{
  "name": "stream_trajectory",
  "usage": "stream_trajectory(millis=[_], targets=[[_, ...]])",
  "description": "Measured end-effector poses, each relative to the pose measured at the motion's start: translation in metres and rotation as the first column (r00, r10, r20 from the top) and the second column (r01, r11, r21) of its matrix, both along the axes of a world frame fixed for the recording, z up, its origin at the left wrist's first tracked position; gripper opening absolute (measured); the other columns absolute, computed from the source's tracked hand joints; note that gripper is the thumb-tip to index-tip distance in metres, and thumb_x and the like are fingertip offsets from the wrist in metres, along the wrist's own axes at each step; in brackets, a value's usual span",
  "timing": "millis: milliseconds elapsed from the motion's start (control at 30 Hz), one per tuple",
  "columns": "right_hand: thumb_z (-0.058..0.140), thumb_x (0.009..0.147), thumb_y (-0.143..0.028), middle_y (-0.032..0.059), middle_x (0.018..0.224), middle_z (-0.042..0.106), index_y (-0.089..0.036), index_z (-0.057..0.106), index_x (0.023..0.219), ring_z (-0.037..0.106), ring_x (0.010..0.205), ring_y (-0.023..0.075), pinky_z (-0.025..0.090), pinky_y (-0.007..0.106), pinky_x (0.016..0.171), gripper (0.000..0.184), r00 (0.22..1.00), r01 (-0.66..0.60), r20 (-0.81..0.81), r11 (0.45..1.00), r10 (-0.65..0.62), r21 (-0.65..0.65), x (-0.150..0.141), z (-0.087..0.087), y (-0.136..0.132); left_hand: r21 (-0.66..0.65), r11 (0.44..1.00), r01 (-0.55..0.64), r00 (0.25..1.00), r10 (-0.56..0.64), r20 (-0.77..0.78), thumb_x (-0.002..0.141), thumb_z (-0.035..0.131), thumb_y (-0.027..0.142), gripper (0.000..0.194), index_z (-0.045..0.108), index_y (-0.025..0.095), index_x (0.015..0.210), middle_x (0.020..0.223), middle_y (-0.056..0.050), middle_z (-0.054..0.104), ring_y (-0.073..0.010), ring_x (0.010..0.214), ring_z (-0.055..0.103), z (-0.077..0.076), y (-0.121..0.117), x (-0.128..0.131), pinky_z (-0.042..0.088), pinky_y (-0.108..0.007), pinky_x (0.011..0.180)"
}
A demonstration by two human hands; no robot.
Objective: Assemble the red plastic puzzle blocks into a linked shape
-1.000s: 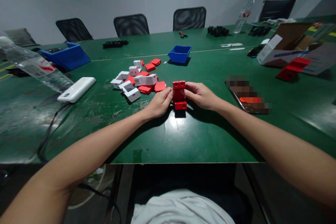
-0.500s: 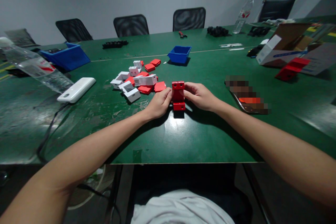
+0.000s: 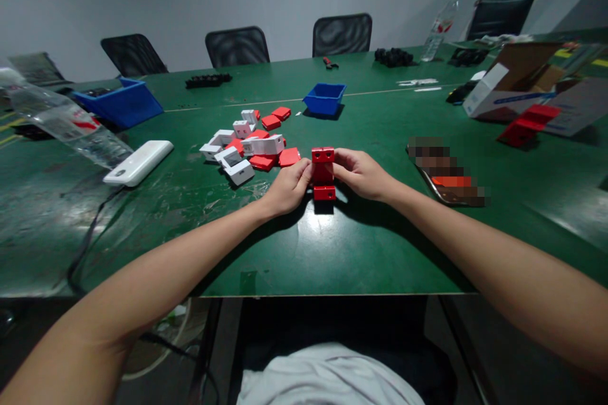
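Between my two hands is a red U-shaped bracket (image 3: 323,173) with small holes in its end flanges. It is held just above the green table (image 3: 285,247), with its shadow below. The thumb and fingers of my left hand (image 3: 289,188) close on its left side. On its right side, the thumb and fingers of my right hand (image 3: 361,174) pinch it. To the left, a heap of white brackets (image 3: 239,172) and red brackets (image 3: 289,156) lies beside my left hand.
A blue bin (image 3: 325,100) stands beyond my hands. At left are a white power bank (image 3: 139,163), a water bottle (image 3: 66,120) and a larger blue bin (image 3: 123,104). At right lie a phone (image 3: 444,174), another red bracket (image 3: 529,124) and an open carton (image 3: 517,79).
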State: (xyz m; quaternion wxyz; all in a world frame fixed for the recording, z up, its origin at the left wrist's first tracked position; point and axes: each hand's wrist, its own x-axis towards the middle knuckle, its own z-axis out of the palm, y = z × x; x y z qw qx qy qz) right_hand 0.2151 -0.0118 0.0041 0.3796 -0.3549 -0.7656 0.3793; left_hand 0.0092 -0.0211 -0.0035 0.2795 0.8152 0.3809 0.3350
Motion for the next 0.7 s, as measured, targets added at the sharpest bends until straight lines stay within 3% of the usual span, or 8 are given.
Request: stream_trajectory(millis=[367,700], targets=[[0.056,0.094,-0.038,0.0085,0.105,0.073,-0.019,0.068,0.111,0.069,0.097,0.0229,0.054,0.038,0.090,0.028,1.000,-0.024,-0.010,1.000,0.024,0.004,0.0017,-0.0013,0.0005,-0.016,1.000,-0.005,1.000,0.005,0.004,0.102,0.031,0.053,0.045,0.053,0.018,0.087,0.080,-0.004,0.062,-0.0188,0.080,0.059,-0.0012,0.0020,-0.0009,0.046,-0.030,0.074],[0.054,0.094,-0.032,0.0101,0.108,0.073,-0.018,0.067,0.112,0.068,0.100,0.0240,0.053,0.041,0.094,0.027,1.000,-0.020,0.020,0.998,0.019,0.063,0.0029,-0.0038,0.0026,-0.007,1.000,-0.012,1.000,0.012,-0.007,0.103,0.031,0.051,0.045,0.058,0.015,0.093,0.088,-0.006,0.067,-0.0177,0.077,0.060,-0.0040,0.0038,-0.0017,0.047,-0.030,0.073]])
